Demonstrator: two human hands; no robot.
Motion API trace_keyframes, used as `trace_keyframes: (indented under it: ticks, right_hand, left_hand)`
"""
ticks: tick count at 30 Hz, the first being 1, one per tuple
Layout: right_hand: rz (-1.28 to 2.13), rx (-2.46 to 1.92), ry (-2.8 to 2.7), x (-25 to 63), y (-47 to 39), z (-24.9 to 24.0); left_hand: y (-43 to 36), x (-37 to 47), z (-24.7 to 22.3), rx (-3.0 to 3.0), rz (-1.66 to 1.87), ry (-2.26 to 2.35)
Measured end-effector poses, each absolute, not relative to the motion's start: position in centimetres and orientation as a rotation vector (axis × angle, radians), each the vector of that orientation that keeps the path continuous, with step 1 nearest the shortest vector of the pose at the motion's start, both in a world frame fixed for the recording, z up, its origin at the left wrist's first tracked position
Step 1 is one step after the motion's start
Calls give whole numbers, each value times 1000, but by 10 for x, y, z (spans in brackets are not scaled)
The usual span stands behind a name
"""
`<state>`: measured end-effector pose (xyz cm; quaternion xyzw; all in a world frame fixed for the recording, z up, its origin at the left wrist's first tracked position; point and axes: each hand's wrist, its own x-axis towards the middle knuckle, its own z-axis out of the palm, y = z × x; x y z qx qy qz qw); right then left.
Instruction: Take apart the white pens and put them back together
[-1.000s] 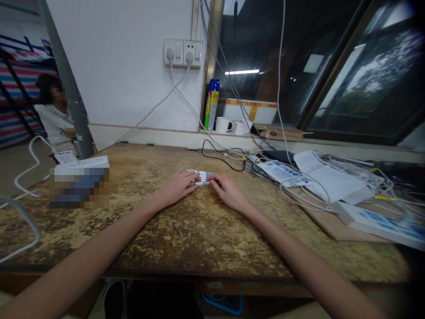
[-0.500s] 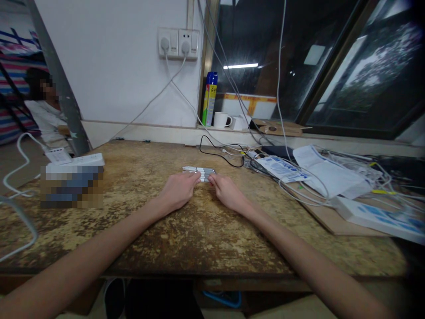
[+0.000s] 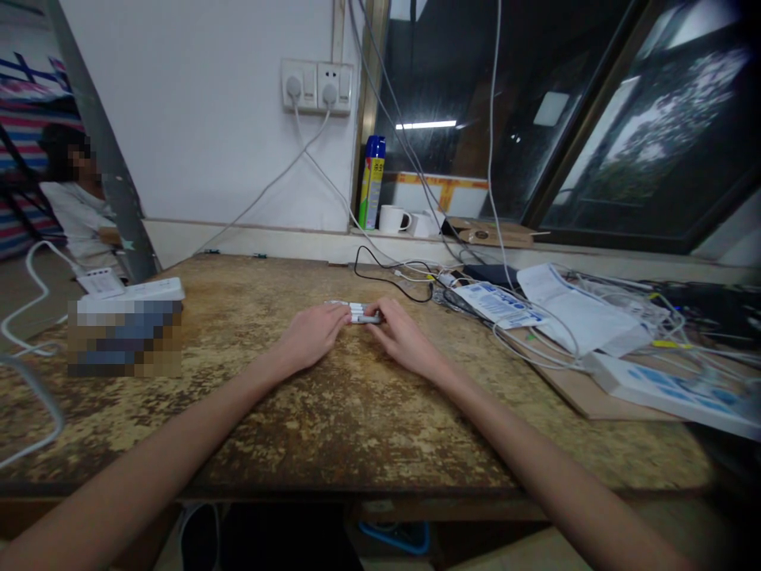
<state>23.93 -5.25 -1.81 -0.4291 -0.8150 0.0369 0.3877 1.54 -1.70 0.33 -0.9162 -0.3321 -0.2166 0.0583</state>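
Note:
Several white-and-grey pens [image 3: 357, 309] lie side by side, pointing left to right, on the worn wooden table. My left hand [image 3: 316, 327] is closed over their left part, fingers together and covering those ends. At the other end, my right hand [image 3: 397, 331] has its thumb and index finger around the pens' right ends. The nearest pen's grey end shows between that thumb and finger. My fingers hide part of each end of the row.
On the right are papers [image 3: 576, 313], tangled cables and a white-and-blue power strip [image 3: 659, 388] on a board. A white power strip [image 3: 136, 290] and a blurred-out object [image 3: 124, 337] lie left. A spray can [image 3: 372, 182] and mug [image 3: 393, 219] stand on the sill. A person [image 3: 77, 198] sits far left.
My right hand has shifted its grip, its thumb and fingers now more spread around the pens' right ends. My left hand stays on the left part. The camera view has shifted slightly.

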Motion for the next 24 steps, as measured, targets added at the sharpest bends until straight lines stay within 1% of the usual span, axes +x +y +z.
trace_keyframes:
  ticks: [13,18,24]
  right_hand:
    - [236,-1210,-2050,238,-51,-22]
    - [227,-1133,-2033,236,-53,-20]
    - [270,-1160,-2042,232,-56,-17]
  left_hand:
    - [-10,12,-3,-2939,-742,-930]
    - [-9,13,-3,-2936,-694,-948]
    - [-8,9,3,-2937,-690,-855]
